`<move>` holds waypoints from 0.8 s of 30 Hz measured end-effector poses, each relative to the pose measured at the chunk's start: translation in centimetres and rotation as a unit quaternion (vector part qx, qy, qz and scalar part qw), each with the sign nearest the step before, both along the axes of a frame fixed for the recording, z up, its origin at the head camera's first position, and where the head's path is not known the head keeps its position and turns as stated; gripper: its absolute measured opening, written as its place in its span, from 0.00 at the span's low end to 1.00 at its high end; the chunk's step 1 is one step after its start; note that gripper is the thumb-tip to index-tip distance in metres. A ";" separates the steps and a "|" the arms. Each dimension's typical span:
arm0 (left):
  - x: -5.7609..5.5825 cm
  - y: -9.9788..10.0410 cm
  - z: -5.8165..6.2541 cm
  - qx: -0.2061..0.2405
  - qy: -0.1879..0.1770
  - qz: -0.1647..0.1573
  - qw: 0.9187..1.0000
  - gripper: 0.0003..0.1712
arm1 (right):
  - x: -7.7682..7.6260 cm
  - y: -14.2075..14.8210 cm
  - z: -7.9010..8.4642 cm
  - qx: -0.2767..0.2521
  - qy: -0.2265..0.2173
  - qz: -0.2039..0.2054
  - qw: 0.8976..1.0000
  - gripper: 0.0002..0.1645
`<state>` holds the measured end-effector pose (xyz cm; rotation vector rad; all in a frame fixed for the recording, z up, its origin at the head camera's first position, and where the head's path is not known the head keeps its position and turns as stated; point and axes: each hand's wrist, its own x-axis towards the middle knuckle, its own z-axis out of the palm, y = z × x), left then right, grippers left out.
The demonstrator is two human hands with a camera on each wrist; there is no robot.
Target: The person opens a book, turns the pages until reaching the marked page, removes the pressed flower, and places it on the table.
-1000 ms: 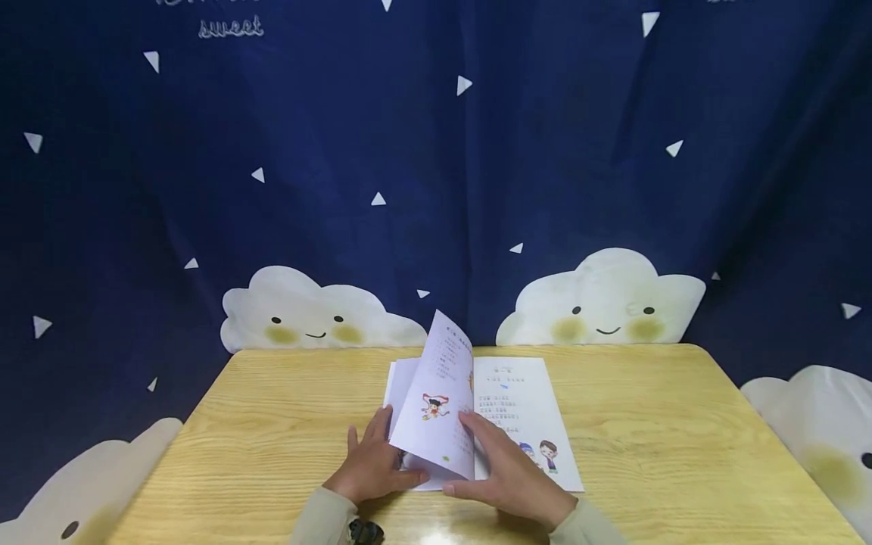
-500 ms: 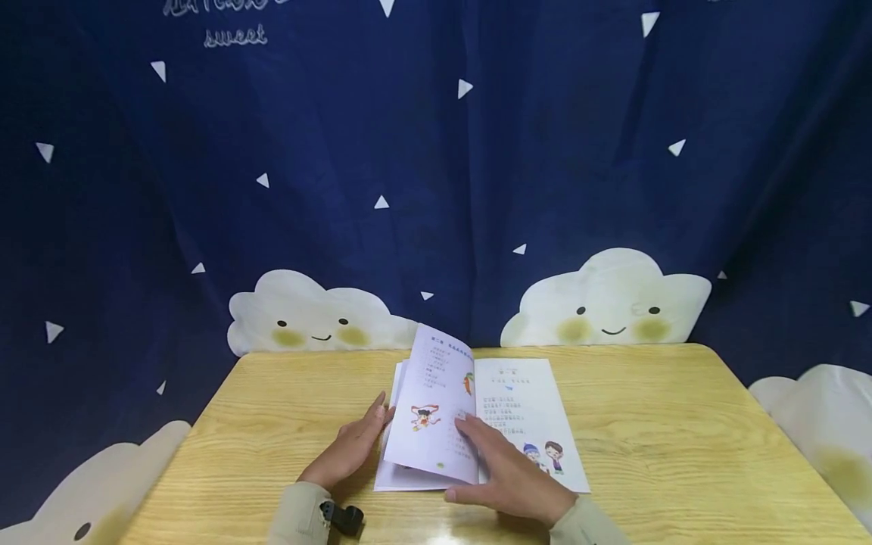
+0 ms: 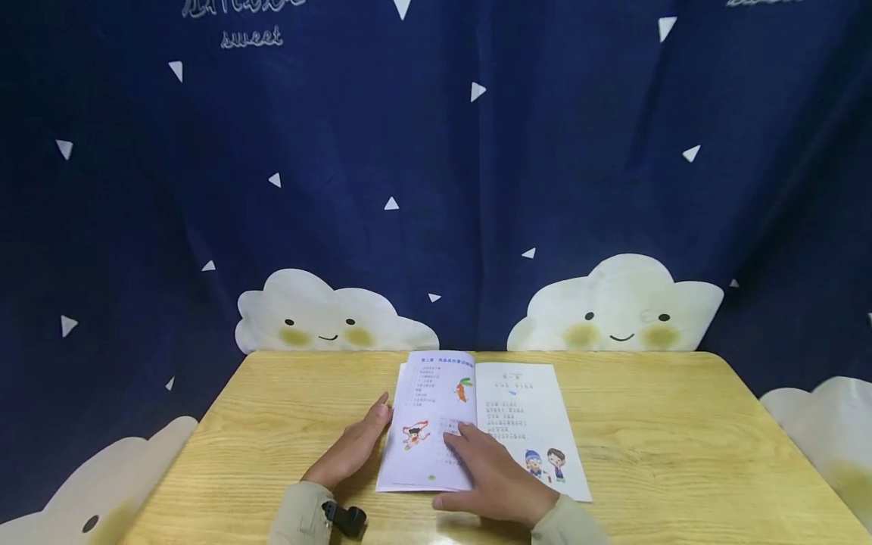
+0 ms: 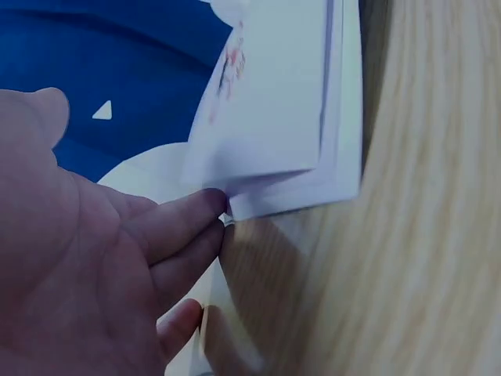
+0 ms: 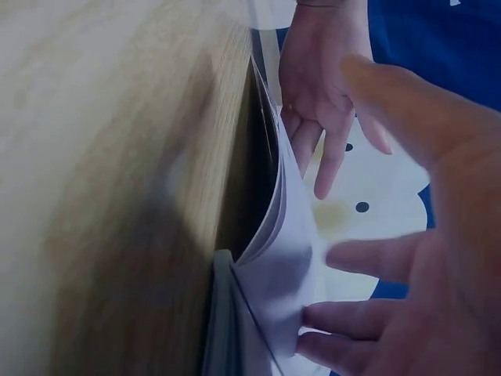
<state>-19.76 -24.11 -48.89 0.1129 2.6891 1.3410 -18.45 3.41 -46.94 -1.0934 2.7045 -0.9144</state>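
An open booklet (image 3: pixel 527 454) lies on the wooden table, its printed lines upside down from where I sit. Its left page (image 3: pixel 415 412) carries a carrot picture and a small figure; the right one shows two cartoon people. My right hand (image 3: pixel 500 481) rests its fingertips on the left page near the spine, fingers extended and thumb apart toward the front. Beside the booklet's left edge stands my left hand (image 3: pixel 350 450), palm turned toward it, fingers straight. In the left wrist view its fingertips (image 4: pixel 211 205) are right at the corner of the pages, which bow up slightly.
The light wooden table (image 3: pixel 681 446) extends to both sides of the booklet. Behind it hangs a dark blue curtain (image 3: pixel 436 151) with white triangles and smiling clouds. A black device (image 3: pixel 346 519) is strapped at my left sleeve.
The raised page has come down to the left and now lies nearly flat. My left hand has drawn back leftward from under it; my right hand has followed the page slightly left.
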 end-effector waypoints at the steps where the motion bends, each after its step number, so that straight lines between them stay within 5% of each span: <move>1: 0.0 0.1 0.0 0.001 0.003 0.003 1.000 0.40 | 0.0 0.0 0.1 0.010 0.006 -0.001 1.000 0.55; 14: 0.0 1.5 0.4 -0.043 0.067 0.006 0.997 0.37 | 0.3 -0.1 0.2 0.069 -0.018 0.004 0.997 0.54; 24: 0.1 1.1 0.1 -0.073 0.070 -0.003 0.995 0.44 | 0.6 -1.2 -0.3 0.102 0.029 0.012 0.994 0.55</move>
